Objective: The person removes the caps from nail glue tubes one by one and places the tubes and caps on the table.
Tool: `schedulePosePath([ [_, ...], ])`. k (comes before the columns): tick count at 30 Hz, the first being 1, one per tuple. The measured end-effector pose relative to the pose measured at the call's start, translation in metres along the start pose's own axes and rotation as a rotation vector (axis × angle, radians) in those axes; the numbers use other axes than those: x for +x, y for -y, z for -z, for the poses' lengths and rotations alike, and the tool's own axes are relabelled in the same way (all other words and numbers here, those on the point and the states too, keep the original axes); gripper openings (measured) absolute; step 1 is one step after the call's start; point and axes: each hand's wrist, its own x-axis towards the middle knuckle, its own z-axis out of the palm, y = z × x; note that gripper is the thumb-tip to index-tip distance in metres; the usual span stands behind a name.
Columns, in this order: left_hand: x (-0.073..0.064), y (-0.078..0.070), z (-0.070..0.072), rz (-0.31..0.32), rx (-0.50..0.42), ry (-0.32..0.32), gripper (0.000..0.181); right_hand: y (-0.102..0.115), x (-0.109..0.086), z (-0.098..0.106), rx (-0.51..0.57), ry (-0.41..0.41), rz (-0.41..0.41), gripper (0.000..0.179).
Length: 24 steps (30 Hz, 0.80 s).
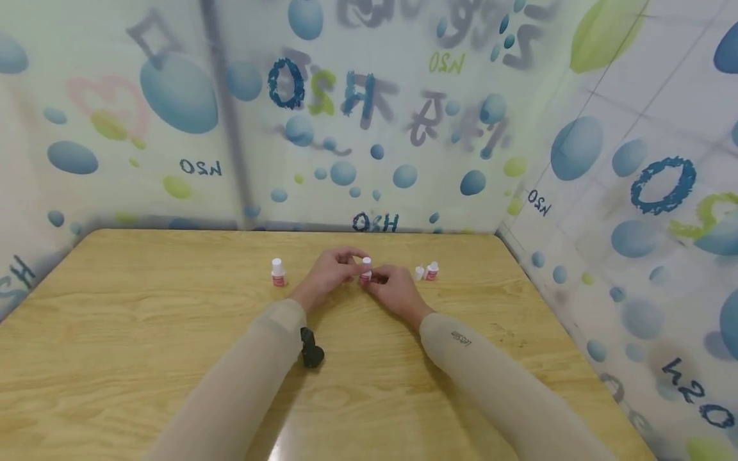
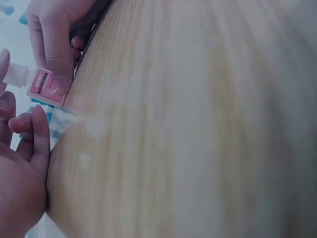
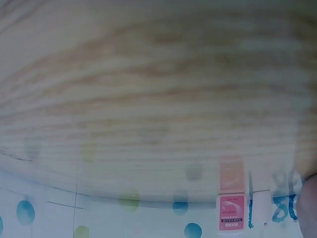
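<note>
Both hands meet over the back middle of the table at one small white glue bottle (image 1: 366, 271) with a pink label and a white cap. My right hand (image 1: 394, 289) pinches its lower body, the thumb across the label in the left wrist view. From the other side, my left hand (image 1: 331, 272) pinches the white cap (image 2: 17, 75) between thumb and finger, its other fingers loosely bent below. The bottle stands upright in the head view. Only a fingertip of the right hand (image 3: 308, 208) shows in the right wrist view.
To the left stands another capped bottle (image 1: 278, 273). On the right, a third bottle (image 1: 431, 273) with a narrow top stands beside a separate white cap (image 1: 419, 274). A black object (image 1: 311, 351) sits by the left sleeve. Patterned walls (image 1: 346, 128) border the table (image 1: 173, 333).
</note>
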Motion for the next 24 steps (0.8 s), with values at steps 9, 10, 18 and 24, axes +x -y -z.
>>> schedulePosePath([
  [9, -0.0018, 0.0001, -0.0002, 0.035, 0.022, 0.02, 0.039, 0.0016, -0.0014, 0.0013, 0.004, 0.013, -0.017, 0.023],
  [10, -0.002, 0.0003, -0.0007, 0.046, 0.022, 0.011, 0.039, 0.0013, -0.0016, 0.001, 0.004, 0.016, -0.022, 0.023],
  [18, 0.0005, 0.0013, -0.0036, 0.074, -0.031, -0.058, 0.038, -0.0002, -0.0002, -0.0002, 0.01, 0.019, -0.038, 0.02],
  [24, 0.0009, -0.0011, -0.0025, 0.069, -0.061, -0.083, 0.04, -0.0001, 0.0018, 0.0015, 0.029, 0.022, -0.048, 0.022],
])
